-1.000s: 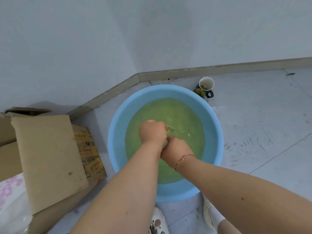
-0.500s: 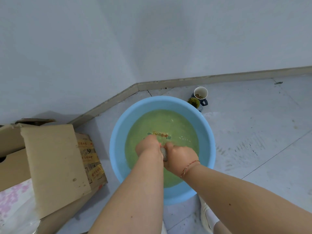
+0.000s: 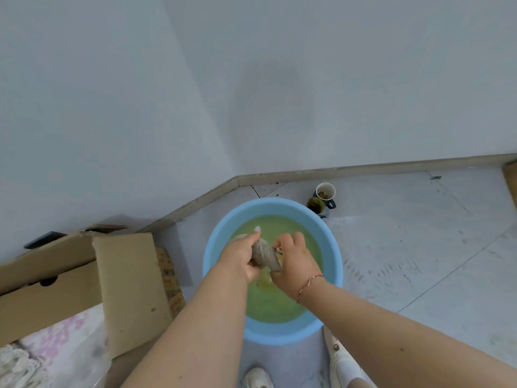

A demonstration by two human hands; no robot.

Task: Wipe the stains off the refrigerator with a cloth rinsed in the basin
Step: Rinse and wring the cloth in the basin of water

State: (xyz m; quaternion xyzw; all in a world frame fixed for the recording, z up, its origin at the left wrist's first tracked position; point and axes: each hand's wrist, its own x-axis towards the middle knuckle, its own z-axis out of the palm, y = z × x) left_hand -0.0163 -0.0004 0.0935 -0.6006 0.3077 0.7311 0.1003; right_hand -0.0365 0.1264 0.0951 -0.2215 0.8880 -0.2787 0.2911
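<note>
Grey floor tiles (image 3: 419, 247) meet a pale wall (image 3: 307, 79) along a skirting board (image 3: 363, 168). Nearest the viewer, two white shoes (image 3: 340, 357) stand on the floor, one on each side of the near rim of the basin. At the left lies an open cardboard box (image 3: 126, 289) with its flap raised; patterned fabric (image 3: 50, 337) shows inside it. Both bare forearms reach forward over a blue basin (image 3: 212, 242) that holds cloudy green water (image 3: 274, 303). The left hand (image 3: 240, 256) and the right hand (image 3: 293, 261) are above the water, close together, with a grey cloth (image 3: 264, 254) twisted between them. The fingers of the left hand wrap the cloth's left side, thumb pointing away from the viewer; the fingers of the right hand curl tightly round its right end. A thin red-and-gold bracelet (image 3: 307, 284) circles the right wrist. Disturbed water shows pale just below the cloth. Beyond the basin's far right rim, a dark mug (image 3: 317, 205) with greenish contents stands beside a white cup (image 3: 326, 191), the two touching or nearly so. A brown edge (image 3: 510, 177) enters at the far right.
</note>
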